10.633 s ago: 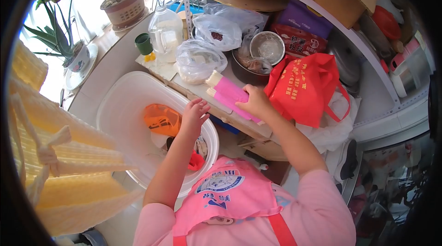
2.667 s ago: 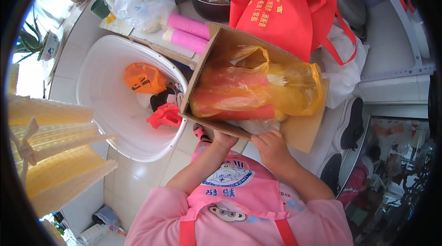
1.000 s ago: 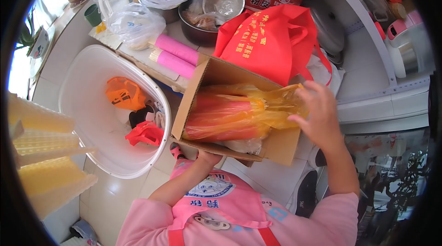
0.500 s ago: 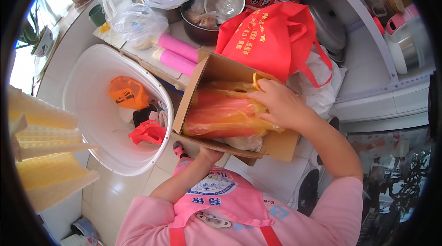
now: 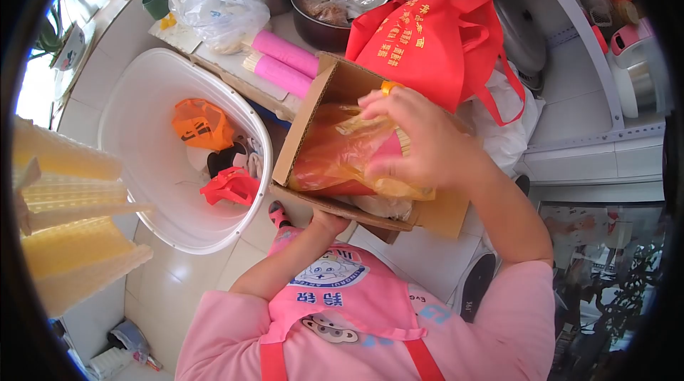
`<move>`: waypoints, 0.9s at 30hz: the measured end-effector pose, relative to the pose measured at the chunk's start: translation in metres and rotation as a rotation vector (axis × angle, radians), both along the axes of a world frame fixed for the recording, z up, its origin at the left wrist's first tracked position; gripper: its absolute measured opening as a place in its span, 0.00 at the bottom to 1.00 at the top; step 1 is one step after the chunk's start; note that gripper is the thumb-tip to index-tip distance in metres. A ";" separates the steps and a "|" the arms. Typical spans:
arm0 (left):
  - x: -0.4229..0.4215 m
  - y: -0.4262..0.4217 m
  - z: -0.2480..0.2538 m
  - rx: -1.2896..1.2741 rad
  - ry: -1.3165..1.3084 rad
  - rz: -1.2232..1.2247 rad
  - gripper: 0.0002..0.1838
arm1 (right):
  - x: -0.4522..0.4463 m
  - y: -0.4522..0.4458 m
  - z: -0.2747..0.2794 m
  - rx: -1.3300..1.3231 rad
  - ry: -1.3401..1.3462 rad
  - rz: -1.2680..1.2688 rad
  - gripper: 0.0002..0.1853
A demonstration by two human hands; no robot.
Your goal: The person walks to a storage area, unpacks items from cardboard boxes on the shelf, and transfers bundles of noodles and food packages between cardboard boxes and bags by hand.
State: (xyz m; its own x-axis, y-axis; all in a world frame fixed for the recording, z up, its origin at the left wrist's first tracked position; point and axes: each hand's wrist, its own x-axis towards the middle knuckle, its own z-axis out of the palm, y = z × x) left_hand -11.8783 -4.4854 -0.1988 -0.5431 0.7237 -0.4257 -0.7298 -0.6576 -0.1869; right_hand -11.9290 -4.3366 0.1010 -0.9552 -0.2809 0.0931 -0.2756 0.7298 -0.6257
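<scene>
An open cardboard box (image 5: 298, 137) is tilted in front of me, lined with a translucent orange plastic bag (image 5: 324, 160). Through the bag show red and pink packs, and one pink-wrapped bundle (image 5: 388, 149) shows pale stick-like ends. My left hand (image 5: 331, 223) grips the box's near lower edge, its fingers partly hidden underneath. Above the box opening, my right hand (image 5: 424, 131) has its thumb and fingers spread, a little blurred. A bit of orange (image 5: 388, 86) shows just behind its fingers; whether they touch it I cannot tell.
Left of the box stands a white plastic tub (image 5: 114, 124) holding an orange bag (image 5: 203, 123) and a red bag (image 5: 231, 186). Behind lie pink-wrapped bundles (image 5: 285, 53), a dark pot (image 5: 317, 24) and a red tote bag (image 5: 442, 46). Yellow sheets (image 5: 71, 217) hang at left.
My right hand has lifted off the plastic bag and its fingers have spread. The pink-wrapped bundle's pale ends have come into sight. The box appears slightly higher in view.
</scene>
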 end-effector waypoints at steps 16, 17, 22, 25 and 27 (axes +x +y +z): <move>0.002 -0.005 0.003 -0.043 -0.112 -0.026 0.32 | -0.021 0.019 -0.093 0.585 -0.017 -0.085 0.23; 0.002 -0.004 0.002 -0.037 -0.115 -0.021 0.32 | -0.024 0.020 -0.097 0.564 -0.003 -0.117 0.21; 0.000 -0.004 0.005 -0.038 -0.111 0.024 0.31 | -0.047 0.016 -0.104 0.544 -0.200 -0.120 0.20; -0.001 -0.005 0.007 -0.072 -0.164 -0.021 0.33 | -0.055 0.008 -0.108 0.554 -0.404 -0.128 0.21; -0.002 -0.006 0.011 -0.049 -0.162 -0.010 0.34 | -0.052 0.000 -0.110 0.541 -0.059 -0.073 0.20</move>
State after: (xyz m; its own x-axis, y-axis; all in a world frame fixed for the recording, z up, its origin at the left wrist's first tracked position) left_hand -11.8799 -4.4911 -0.1880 -0.4573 0.7050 -0.5421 -0.6996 -0.6615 -0.2700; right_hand -11.9812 -4.3362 -0.0087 -0.9732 -0.2069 -0.1004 -0.1884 0.9675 -0.1685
